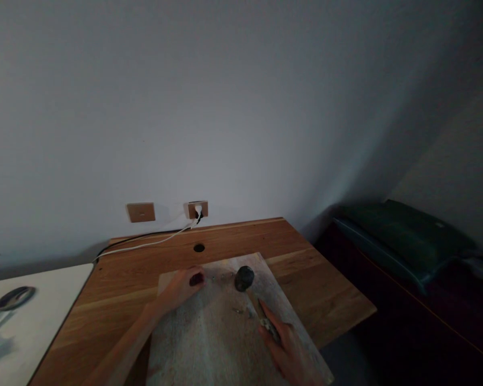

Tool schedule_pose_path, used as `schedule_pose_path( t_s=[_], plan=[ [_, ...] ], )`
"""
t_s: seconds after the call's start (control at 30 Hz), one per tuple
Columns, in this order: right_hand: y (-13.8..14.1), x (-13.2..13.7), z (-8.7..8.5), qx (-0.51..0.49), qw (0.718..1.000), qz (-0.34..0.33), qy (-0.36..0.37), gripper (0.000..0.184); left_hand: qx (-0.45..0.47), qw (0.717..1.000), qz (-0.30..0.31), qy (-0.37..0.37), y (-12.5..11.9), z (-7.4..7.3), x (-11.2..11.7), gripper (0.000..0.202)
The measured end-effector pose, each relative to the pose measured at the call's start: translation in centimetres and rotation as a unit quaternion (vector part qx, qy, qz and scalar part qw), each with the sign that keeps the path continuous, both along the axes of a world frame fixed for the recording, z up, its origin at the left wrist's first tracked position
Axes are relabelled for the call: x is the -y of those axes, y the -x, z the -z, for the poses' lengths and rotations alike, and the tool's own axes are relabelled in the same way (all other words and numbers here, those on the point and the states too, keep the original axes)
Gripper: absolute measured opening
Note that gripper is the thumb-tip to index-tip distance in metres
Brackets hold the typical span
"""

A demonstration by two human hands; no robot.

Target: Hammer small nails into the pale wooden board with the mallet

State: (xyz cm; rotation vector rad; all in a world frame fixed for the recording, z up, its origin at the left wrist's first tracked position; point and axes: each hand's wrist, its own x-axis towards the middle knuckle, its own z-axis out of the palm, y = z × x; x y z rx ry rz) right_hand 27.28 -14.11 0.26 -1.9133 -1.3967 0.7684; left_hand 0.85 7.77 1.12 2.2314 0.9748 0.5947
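A pale board (201,343) lies on the wooden table. Near its far left corner is my left hand (181,287), its fingers closed around a small dark reddish lump (196,277). On the far part of the board sits a dark, rounded lump (244,278), apart from my left hand. My right hand (285,346), at the board's right side, grips a slim knife-like tool (257,306) with a light, narrow front end. That end points at the dark rounded lump and reaches close to it; whether they touch I cannot tell. Small crumbs (237,310) lie between them.
The wooden table (306,289) has a round cable hole (199,247) near the wall. A white cable (145,245) runs left from a wall socket (198,209). At left, a white surface (44,300) holds a roll of tape (16,298). A green padded thing (406,236) stands at right.
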Motion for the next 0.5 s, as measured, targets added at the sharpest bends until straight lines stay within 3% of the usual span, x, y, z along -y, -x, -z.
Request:
schedule_pose_path(
  t_s=[0.17, 0.5],
  plan=[
    [0.8, -0.8, -1.2, -0.004, 0.999, -0.028, -0.046, 0.060, 0.015, 1.000, -0.013, 0.011, 0.1, 0.1, 0.1, 0.013],
    [6.2, -4.1, -4.3, -0.015, 0.992, -0.115, -0.053, 0.058, -0.005, 0.999, -0.032, 0.024, -0.2, -0.5, 0.1, 0.034]
  ],
)
